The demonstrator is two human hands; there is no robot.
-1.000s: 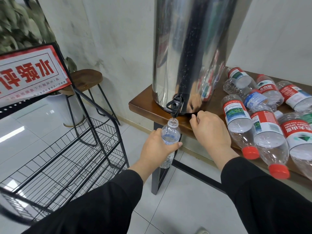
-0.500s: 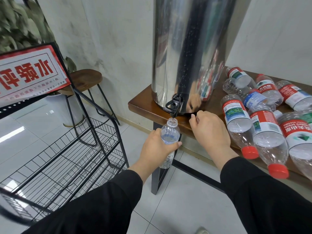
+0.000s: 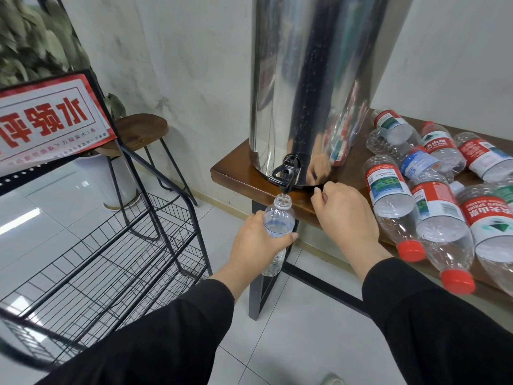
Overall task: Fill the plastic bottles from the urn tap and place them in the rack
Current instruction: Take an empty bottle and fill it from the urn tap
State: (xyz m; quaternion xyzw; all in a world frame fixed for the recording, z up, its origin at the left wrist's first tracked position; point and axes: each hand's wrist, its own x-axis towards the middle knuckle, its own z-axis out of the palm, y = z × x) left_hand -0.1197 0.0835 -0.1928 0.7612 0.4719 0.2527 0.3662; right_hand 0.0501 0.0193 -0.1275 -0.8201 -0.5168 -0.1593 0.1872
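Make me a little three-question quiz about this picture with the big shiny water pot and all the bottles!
1. True or false: the left hand holds the clear uncapped plastic bottle under the black tap of the tall steel urn.
2. Where are the red-capped plastic bottles? A) in the rack B) lying on the brown wooden table C) on the floor
3. Fill in: the black wire rack stands to the ___ of the table.

Key: 1 true; 2 B; 3 left
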